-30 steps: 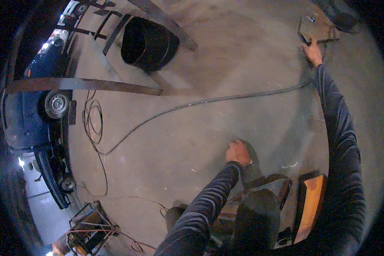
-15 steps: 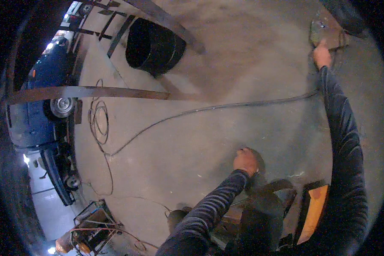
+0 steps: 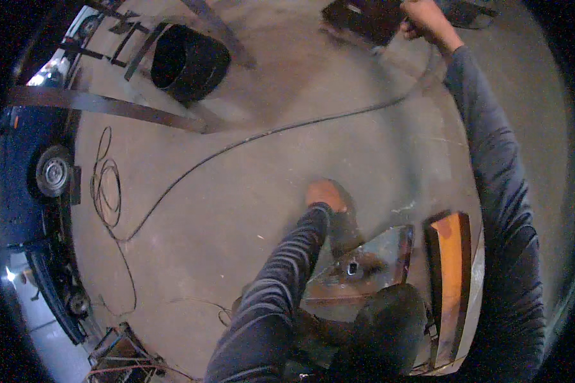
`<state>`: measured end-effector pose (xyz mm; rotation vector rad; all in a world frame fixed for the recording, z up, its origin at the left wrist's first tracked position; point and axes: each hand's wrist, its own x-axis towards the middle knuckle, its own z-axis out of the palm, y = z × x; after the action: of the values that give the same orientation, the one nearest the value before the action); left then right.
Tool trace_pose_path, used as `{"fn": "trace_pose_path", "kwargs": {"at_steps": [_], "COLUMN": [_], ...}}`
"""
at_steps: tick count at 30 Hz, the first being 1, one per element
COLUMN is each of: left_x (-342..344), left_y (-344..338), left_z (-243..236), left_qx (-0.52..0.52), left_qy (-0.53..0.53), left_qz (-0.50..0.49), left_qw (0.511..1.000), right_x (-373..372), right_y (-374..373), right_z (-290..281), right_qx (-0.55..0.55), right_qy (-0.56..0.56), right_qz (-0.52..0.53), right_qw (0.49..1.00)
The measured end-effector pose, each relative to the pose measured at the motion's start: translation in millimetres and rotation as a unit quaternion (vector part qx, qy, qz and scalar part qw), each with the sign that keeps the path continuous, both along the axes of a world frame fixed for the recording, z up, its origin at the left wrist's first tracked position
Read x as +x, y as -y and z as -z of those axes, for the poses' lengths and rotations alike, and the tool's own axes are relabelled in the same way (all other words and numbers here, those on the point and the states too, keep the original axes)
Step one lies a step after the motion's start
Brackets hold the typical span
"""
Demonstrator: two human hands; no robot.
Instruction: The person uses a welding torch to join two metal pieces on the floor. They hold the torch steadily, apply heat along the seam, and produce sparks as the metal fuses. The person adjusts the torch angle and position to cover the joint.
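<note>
At the far right my right hand has curled fingers at the side edge of a dark flat panel, which it appears to grip. Motion blurs this panel, and a small bright spot shows on it. My left hand is low over the concrete floor in the middle, against a dark shape that I cannot make out. Its fingers are hidden from above. Just nearer lies another flat plate with a small bright spot on it, partly covered by my knee.
An orange-yellow strip with dark edges lies right of my knee. A black cable crosses the floor to a loose coil. Far left are a black open cylinder, steel beams, a blue vehicle and a metal-framed cart.
My right hand and the dark panel have moved left and farther away. The plate near my knee is now more exposed. The whole view has shifted, moving the surroundings left.
</note>
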<state>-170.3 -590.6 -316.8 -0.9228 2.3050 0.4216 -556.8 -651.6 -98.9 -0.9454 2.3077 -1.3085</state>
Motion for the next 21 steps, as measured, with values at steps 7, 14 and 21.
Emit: {"fn": "trace_pose_path", "kwargs": {"at_steps": [7, 14, 21], "left_x": [-7, 98, 263], "left_y": [8, 25, -13], "left_z": [13, 51, -8], "left_qx": [0.107, 0.067, -0.049], "left_qy": [-0.059, -0.208, -0.202], "left_qz": [0.000, -0.132, -0.136], "left_qw": [0.993, 0.967, 0.969], "right_x": [95, 262, 290], "right_y": [-170, -323, -523], "right_z": [-200, -290, -240], "right_qx": [0.026, 0.216, 0.222], "right_qy": [0.020, -0.135, -0.054], "right_qz": [-0.003, 0.059, 0.155], "right_qw": [0.999, 0.965, 0.961]}}
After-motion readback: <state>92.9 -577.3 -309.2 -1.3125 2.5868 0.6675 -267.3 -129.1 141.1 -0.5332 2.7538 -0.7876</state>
